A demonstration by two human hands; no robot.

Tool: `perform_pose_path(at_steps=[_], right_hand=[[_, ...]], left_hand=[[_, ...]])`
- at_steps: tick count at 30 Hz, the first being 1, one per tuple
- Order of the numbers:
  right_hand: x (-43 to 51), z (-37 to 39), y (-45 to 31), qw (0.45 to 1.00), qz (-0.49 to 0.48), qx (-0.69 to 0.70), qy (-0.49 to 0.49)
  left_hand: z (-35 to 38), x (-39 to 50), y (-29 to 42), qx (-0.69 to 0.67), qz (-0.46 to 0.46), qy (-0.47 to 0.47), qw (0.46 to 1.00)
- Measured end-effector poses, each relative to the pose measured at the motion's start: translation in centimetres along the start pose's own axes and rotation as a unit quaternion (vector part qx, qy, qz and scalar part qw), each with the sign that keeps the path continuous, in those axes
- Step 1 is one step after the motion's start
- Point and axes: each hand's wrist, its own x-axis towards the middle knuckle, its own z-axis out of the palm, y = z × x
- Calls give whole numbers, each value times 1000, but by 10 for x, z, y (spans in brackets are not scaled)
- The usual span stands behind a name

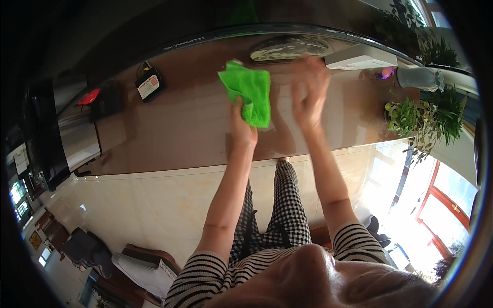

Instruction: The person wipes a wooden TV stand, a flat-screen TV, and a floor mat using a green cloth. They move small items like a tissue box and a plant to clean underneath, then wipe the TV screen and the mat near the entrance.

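Observation:
My left hand [242, 123] grips a folded bright green cloth [250, 92], which is held above a brown, glossy wooden cabinet top [185, 127]. Most of the left fingers are hidden behind the cloth. To the right of it, my right hand [312, 92] is raised over the same surface with its fingers apart and nothing in them; it is blurred. Just beyond the right fingertips lie a dark, mottled stone-like oval piece [289, 50] and a white box-shaped device [362, 57].
A Skyworth television [185, 44] runs along the back. At left stands a small black box [148, 84] with a label and a cable. A grey vase [418, 78], a small purple ornament [385, 72] and potted plants [408, 115] occupy the right end. Pale floor tiles [154, 204] lie in front.

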Motion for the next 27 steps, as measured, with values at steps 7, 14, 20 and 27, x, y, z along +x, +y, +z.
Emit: perform_pose_path(at_steps=[7, 14, 20, 27], right_hand=[[38, 29, 89, 996, 38, -76, -33], [33, 32, 89, 996, 65, -51, -37], [34, 33, 87, 996, 45, -72, -25], [35, 29, 91, 994, 53, -84, -47]], left_hand=[[81, 77, -4, 492, 476, -144, 714], [80, 125, -32, 473, 577, -12, 666], [16, 172, -43, 251, 236, -54, 937], [-6, 174, -23, 43, 29, 42, 998]])
